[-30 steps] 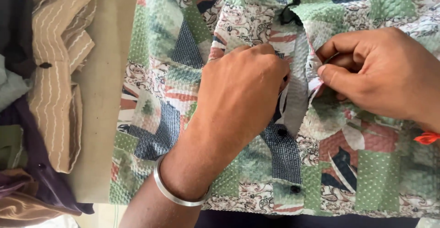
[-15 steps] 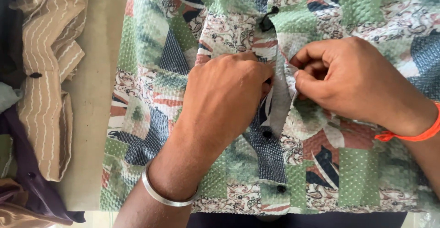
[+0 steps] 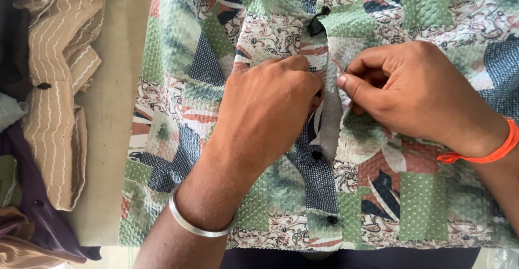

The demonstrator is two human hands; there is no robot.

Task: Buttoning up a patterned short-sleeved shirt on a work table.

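Right hand (image 3: 416, 93) fingertips pinched together on the placket edge, left hand (image 3: 265, 112) fingers curled onto the opposite edge of the patchwork shirt (image 3: 216, 58) flat on the table (image 3: 113, 117); thin puckered cloth could slip, leaving the button (image 3: 317, 154) row misaligned.

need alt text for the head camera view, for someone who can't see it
Two bare hands, left hand and right hand, pinch the button placket of a patchwork shirt spread on a table. A striped beige garment lies to the left.
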